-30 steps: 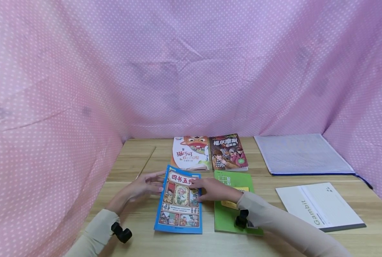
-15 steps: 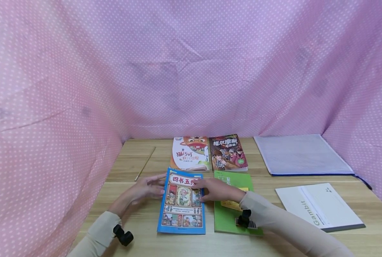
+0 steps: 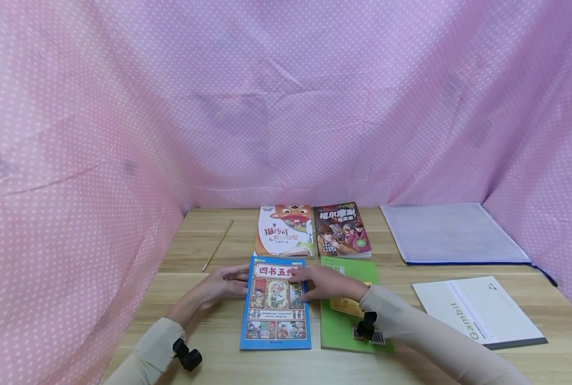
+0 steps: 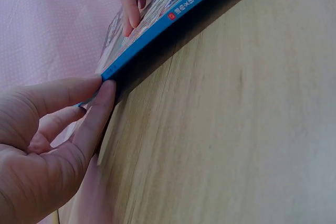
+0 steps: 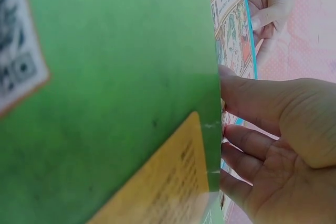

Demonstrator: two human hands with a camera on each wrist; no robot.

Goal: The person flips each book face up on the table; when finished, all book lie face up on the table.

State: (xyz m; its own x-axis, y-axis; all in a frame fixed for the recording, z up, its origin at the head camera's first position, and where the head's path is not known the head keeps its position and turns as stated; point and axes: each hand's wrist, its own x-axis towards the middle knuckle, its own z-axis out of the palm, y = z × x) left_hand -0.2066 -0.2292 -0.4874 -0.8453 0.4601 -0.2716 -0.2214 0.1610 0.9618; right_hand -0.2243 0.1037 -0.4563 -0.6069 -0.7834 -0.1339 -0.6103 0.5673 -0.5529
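The blue book [image 3: 275, 303] was laid flat on the table [image 3: 194, 246], at 6 o'clock from the white book [image 3: 286, 231]. Its left edge was touched by the relaxed left hand [image 3: 217, 285]; its top was pressed by the right hand [image 3: 325, 283], fingers extended. The green book [image 3: 348, 321] lay at 3 o'clock.

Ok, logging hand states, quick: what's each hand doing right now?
Left hand: open, fingertips against the left edge of the blue book.
Right hand: open, fingers resting flat on the blue book.
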